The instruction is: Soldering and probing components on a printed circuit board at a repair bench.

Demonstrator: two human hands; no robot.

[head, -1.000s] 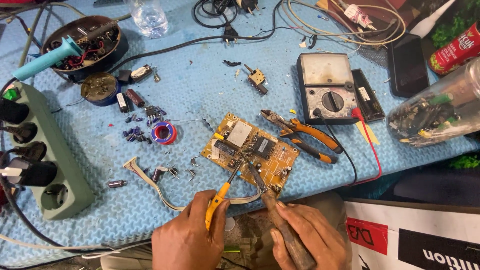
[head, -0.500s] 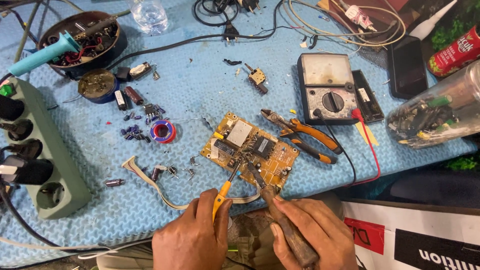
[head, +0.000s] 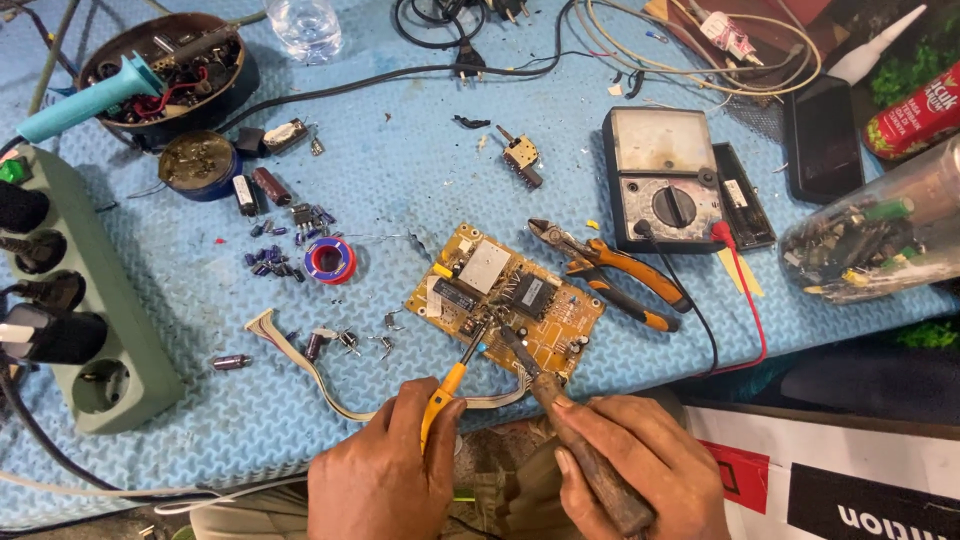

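Blue textured mat (head: 400, 130) covers worktable; even bright light; dark floor patch at right.

A tan rectangular circuit board (head: 505, 300) lies on the blue textured foam mat (head: 400, 140), near its middle. At five o'clock from the board sits the right hand (head: 625, 470), gripping a dark-handled soldering iron (head: 575, 440) whose tip meets the board's near edge. At seven o'clock the left hand (head: 385, 480) holds an orange-handled tool (head: 445, 385), its tip on the same edge. Orange-handled cutting pliers (head: 610, 270) lie at three o'clock, just beside the board. A grey boxy analogue multimeter (head: 665, 180) lies at one o'clock. A green plastic power strip (head: 85, 300) lies at nine o'clock, well apart.
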